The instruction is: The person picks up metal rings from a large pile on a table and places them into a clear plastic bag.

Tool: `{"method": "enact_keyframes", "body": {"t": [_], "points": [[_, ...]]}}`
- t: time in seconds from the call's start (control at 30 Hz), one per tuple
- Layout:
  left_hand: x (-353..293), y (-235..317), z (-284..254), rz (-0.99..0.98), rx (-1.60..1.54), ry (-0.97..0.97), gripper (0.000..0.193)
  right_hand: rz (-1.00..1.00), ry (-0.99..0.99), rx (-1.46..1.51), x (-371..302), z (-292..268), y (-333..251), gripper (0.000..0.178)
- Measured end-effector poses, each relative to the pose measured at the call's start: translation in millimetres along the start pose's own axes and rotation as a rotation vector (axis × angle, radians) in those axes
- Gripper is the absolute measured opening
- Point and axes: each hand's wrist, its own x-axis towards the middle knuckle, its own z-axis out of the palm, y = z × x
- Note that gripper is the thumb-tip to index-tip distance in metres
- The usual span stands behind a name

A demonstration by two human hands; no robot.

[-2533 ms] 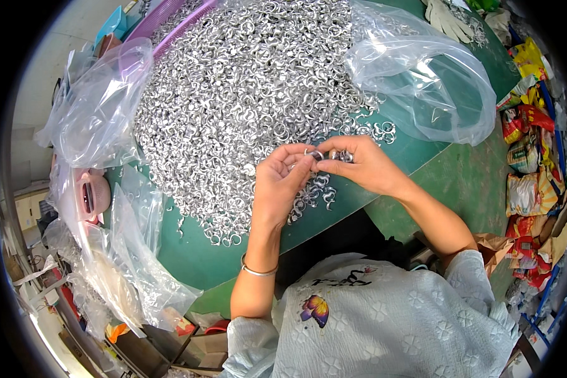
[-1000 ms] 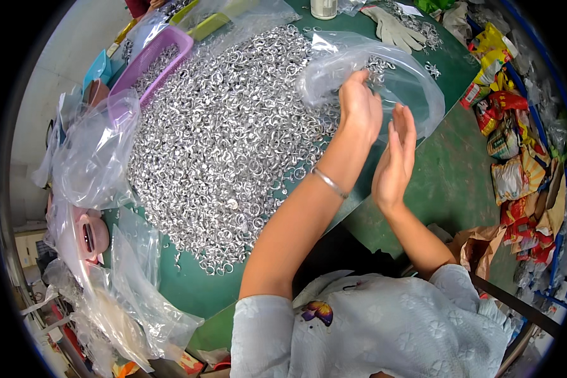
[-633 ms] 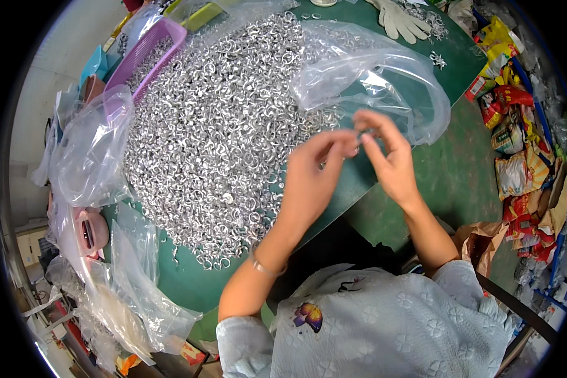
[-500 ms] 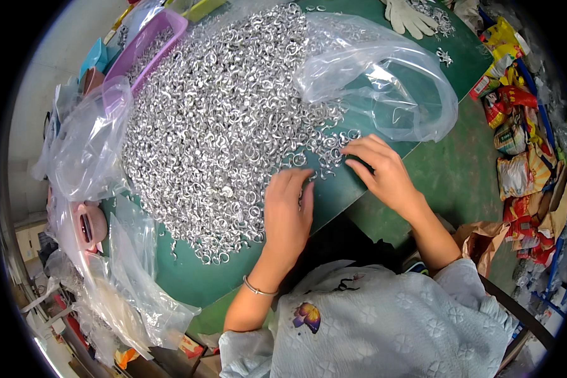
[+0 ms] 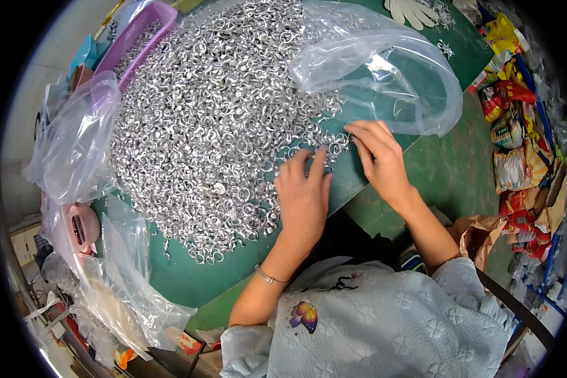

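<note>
A broad heap of small silver metal rings (image 5: 201,120) covers much of the green tabletop (image 5: 189,277). At the heap's near right edge, my left hand (image 5: 302,195) reaches in with its fingers spread and tips over the rings. My right hand (image 5: 384,160) is to the right of a small spread of loose rings (image 5: 327,140). Its fingers stretch toward them, and its thumb is apart from the palm. No ring shows clearly in either hand, though the fingertips partly hide what lies under them.
A large clear plastic bag (image 5: 415,69) lies beyond my right hand. Pale gloves (image 5: 409,12) rest at the far edge. On the left are a purple basket (image 5: 164,19), more clear bags (image 5: 85,145) and a pink device (image 5: 82,227). Colourful packets (image 5: 513,101) line the right side.
My left hand has moved right and forward, and its fingers have spread. My right hand has shifted slightly forward, beside the loose rings. The view has shifted a little.
</note>
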Motion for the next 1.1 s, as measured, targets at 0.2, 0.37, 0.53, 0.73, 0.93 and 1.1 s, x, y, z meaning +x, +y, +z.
{"method": "enact_keyframes", "body": {"t": [0.2, 0.37, 0.53, 0.73, 0.93, 1.1], "points": [[0.9, -5.5, 5.8, 0.065, 0.066, -0.034, 0.034, -0.124, -0.184, -0.304, 14.4, 0.6, -4.5, 0.02], [-4.6, -12.0, -3.6, 0.025, 0.036, -0.003, 0.032, -0.144, -0.244, -0.248, 21.9, -6.3, -4.7, 0.018], [-8.1, -8.3, -11.0, -0.008, -0.03, -0.026, 0.031, -0.133, -0.128, -0.119, 23.8, -2.3, 0.5, 0.012], [-13.7, -7.9, -17.4, -0.048, -0.045, 0.042, 0.03, -0.05, -0.172, 0.06, 22.0, -4.2, 2.5, 0.007], [-30.1, -14.5, -23.6, -0.1, 0.001, 0.031, 0.033, -0.023, -0.092, 0.041, 20.7, -10.1, 3.2, 0.007], [-43.2, -16.6, -29.6, -0.116, 0.063, 0.024, 0.034, -0.175, -0.21, -0.218, 18.8, -12.7, 0.1, 0.009]]}}
